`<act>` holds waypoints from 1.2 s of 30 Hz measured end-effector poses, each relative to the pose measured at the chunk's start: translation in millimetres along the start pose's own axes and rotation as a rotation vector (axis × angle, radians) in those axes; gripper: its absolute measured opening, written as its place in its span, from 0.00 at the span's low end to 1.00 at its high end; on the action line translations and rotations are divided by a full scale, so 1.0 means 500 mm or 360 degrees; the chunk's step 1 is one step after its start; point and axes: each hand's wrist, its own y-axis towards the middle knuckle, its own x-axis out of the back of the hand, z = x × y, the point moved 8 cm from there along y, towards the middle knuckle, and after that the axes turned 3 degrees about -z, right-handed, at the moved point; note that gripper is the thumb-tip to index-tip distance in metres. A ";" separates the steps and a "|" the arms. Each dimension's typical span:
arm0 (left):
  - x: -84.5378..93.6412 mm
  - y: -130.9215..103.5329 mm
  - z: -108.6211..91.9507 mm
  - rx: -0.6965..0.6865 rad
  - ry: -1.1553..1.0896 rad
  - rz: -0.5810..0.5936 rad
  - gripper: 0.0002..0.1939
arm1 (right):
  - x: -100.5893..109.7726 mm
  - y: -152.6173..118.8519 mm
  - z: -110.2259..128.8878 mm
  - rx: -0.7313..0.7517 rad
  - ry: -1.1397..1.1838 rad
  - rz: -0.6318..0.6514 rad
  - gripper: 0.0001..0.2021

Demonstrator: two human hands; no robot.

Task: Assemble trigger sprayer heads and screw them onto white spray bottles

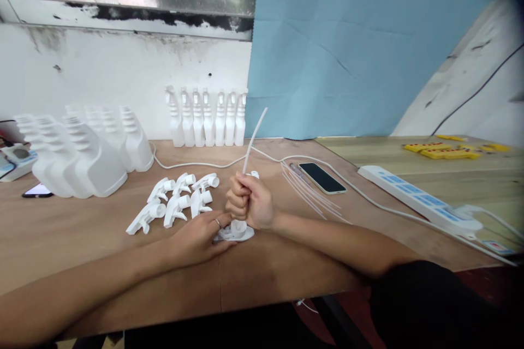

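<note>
Over the brown tabletop point(268, 272), the right hand point(250, 202) is gripping a white tube point(253, 136)

And it's all happening right in the middle! That right hand is closing in a tight fist, thumb on top, with the tube poking up and leaning a little to the right. Just below, the left hand point(207, 230) is lying low against a white piece point(244, 236) with a round cup, fingers on one side, thumb along the near edge. Is it pinching or only pressing? I cannot tell.

Looks like a fitting step: the fist seems to be lining the tube up over that cup, though its lower end is hiding inside the hand. If so, the next move is calling for a straight push down, with the left hand bracing the piece. A slanting tube could be risking a bend or a miss.

Moving outward! Six loose spray heads point(177, 209) are lying to the left, and thin tubes point(303, 192) are fanning out to the right, beside a phone point(322, 177). Further out, big white bottles point(98, 161) are crowding the left side, seven slim-looking bottles point(209, 126) are lining up by the wall, and a power strip point(415, 196) is stretching along the right, with yellow things point(442, 151) sitting beyond it.
</note>
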 end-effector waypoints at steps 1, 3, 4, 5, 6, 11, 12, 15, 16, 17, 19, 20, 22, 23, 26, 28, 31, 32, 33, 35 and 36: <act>-0.001 -0.001 0.002 0.0004 0.0007 -0.0004 0.09 | 0.000 -0.001 -0.002 0.0001 -0.0014 0.0005 0.28; -0.001 -0.003 0.004 -0.0005 0.0023 -0.0025 0.08 | -0.003 -0.006 -0.005 0.0008 -0.0065 0.0029 0.27; -0.001 -0.003 0.005 -0.0015 0.0027 -0.0034 0.08 | -0.004 -0.009 -0.007 0.0014 -0.0092 0.0037 0.27; -0.002 -0.004 0.004 -0.0026 0.0023 -0.0039 0.08 | -0.004 -0.011 -0.009 0.0021 -0.0111 0.0041 0.27; -0.002 -0.004 0.004 -0.0036 0.0016 -0.0039 0.08 | -0.004 -0.014 -0.010 0.0031 -0.0120 0.0044 0.28; -0.004 -0.003 0.004 -0.0007 -0.0028 0.0017 0.09 | -0.001 -0.021 -0.015 0.0085 -0.0063 0.0022 0.27; -0.005 -0.002 0.004 -0.0002 -0.0038 0.0026 0.09 | -0.002 -0.022 -0.018 0.0068 -0.0077 0.0024 0.27; -0.008 -0.001 0.010 0.0037 -0.0050 0.0040 0.11 | -0.001 -0.021 -0.031 -0.0024 -0.0181 0.0025 0.26; -0.010 -0.001 0.015 0.0066 -0.0046 0.0040 0.11 | 0.001 -0.020 -0.034 -0.0044 -0.0218 0.0016 0.26; -0.012 -0.001 0.020 0.0102 -0.0041 0.0039 0.11 | 0.002 -0.019 -0.035 -0.0055 -0.0255 0.0007 0.26; -0.015 -0.001 0.028 0.0165 -0.0042 0.0030 0.12 | 0.007 -0.015 -0.036 -0.0059 -0.0303 -0.0017 0.26; -0.016 -0.002 0.029 0.0177 -0.0044 0.0019 0.12 | 0.008 -0.013 -0.037 -0.0072 -0.0310 -0.0021 0.26; -0.016 -0.003 0.027 0.0186 -0.0060 0.0002 0.12 | 0.007 -0.008 -0.039 -0.0123 -0.0306 -0.0003 0.25; -0.016 -0.004 0.026 0.0210 -0.0081 0.0003 0.12 | 0.005 -0.005 -0.040 -0.0162 -0.0314 0.0024 0.25; -0.004 -0.004 0.029 0.0398 -0.0261 0.0021 0.13 | 0.004 0.011 -0.010 -0.0154 -0.0471 0.0078 0.18; 0.016 0.003 0.035 0.0554 -0.0454 0.0012 0.18 | 0.012 0.024 0.048 0.0030 -0.0730 0.0025 0.11; 0.070 0.025 0.046 0.0718 -0.0668 -0.0073 0.24 | -0.006 0.021 0.172 0.0599 -0.1404 0.0056 0.34; 0.089 0.034 0.051 0.0760 -0.0697 -0.0095 0.23 | -0.022 0.013 0.199 0.0753 -0.1747 0.0141 0.38; 0.107 0.046 0.054 0.0783 -0.0719 -0.0097 0.22 | -0.040 0.005 0.211 0.0850 -0.2090 0.0282 0.40; 0.138 0.070 0.056 0.0786 -0.0742 -0.0095 0.22 | -0.062 -0.009 0.211 0.0963 -0.2652 0.0513 0.37; 0.152 0.084 0.053 0.0765 -0.0738 -0.0091 0.22 | -0.067 -0.014 0.205 0.1007 -0.2836 0.0590 0.35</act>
